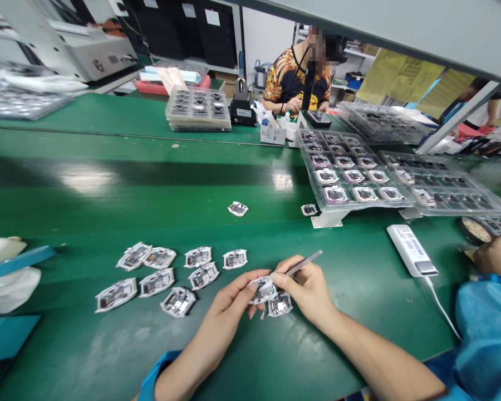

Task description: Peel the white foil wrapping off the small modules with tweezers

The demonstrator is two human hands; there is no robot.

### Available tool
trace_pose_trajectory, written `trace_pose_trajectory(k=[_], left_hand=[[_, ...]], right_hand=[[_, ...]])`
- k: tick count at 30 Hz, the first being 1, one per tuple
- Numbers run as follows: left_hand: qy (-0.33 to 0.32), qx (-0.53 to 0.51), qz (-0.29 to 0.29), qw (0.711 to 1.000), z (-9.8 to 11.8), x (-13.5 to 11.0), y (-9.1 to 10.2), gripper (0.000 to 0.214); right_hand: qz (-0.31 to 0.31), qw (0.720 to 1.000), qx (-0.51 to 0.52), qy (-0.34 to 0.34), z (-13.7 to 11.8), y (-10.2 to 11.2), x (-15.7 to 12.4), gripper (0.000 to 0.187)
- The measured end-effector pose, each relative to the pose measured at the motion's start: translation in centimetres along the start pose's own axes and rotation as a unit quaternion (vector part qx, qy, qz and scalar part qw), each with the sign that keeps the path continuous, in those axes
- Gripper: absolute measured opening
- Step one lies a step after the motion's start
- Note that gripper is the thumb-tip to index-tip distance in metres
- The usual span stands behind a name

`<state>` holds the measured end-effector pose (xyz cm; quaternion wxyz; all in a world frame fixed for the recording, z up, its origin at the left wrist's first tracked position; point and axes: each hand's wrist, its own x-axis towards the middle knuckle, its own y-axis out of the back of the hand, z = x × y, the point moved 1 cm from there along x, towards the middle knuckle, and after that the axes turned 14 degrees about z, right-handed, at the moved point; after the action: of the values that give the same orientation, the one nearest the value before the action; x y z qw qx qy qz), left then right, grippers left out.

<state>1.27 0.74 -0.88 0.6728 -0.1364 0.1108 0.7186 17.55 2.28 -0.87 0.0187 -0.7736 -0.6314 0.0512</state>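
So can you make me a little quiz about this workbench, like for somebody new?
1. Which holds the slim metal tweezers: the left hand or the right hand?
2. True or false: the white-edged electronic piece at the fingers sits inside the clear plastic tray.
3. How many loose pieces like it lie on the green bench to the left of the hands?

Key: 1. right hand 2. false 3. eight
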Motion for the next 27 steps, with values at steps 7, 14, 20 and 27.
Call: trace_pose_trajectory(k=[7, 14, 20, 27], left_hand=[[-0.053, 0.062, -0.004, 0.997, 0.7, -0.1, 0.1, 0.033], [-0.065, 0.089, -0.005, 0.994, 0.6, -0.2, 0.1, 0.037], [-0.043, 0.061, -0.019, 0.997, 0.8, -0.2, -0.1, 0.039], [-0.037, 0.036, -0.042, 0.998, 1.3, -0.4, -0.2, 0.026]], right_hand=[[0.036, 0.999, -0.007, 0.006, -0.1, -0.2, -0.2, 0.015], [0.040, 0.999, 0.021, -0.010, 0.4, -0.4, -0.2, 0.017], [0.044, 0.996, 0.064, -0.033, 0.6, -0.5, -0.2, 0.018], [0.035, 0.996, 0.082, -0.018, 0.3, -0.4, -0.1, 0.017]])
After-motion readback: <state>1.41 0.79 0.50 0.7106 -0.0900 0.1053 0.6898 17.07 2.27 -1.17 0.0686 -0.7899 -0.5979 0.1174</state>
